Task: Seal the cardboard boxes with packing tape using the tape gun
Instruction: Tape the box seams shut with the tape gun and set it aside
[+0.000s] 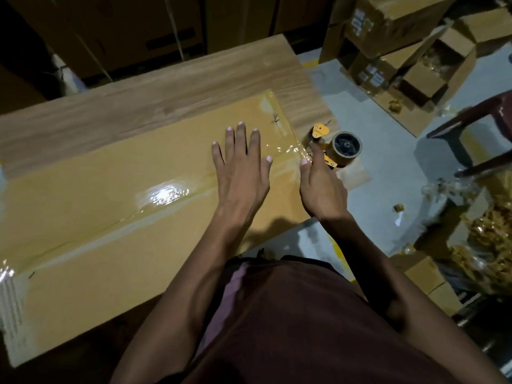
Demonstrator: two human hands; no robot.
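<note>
A long flat cardboard box (97, 259) lies on a wooden table (138, 106). A glossy strip of clear packing tape (166, 194) runs along its middle seam to the right end. My left hand (241, 164) presses flat on the box top near that end, fingers spread. My right hand (322, 187) grips the handle of the orange tape gun (328, 146) just past the box's right edge. The gun's brown tape roll (346, 146) faces up. Tape stretches from the gun onto the box edge.
Several open and stacked cardboard boxes (410, 51) stand on the grey floor at upper right. A dark chair frame (476, 134) is at the right. Crumpled golden wrapping (490, 239) piles at the right. Large boxes (110, 31) stand behind the table.
</note>
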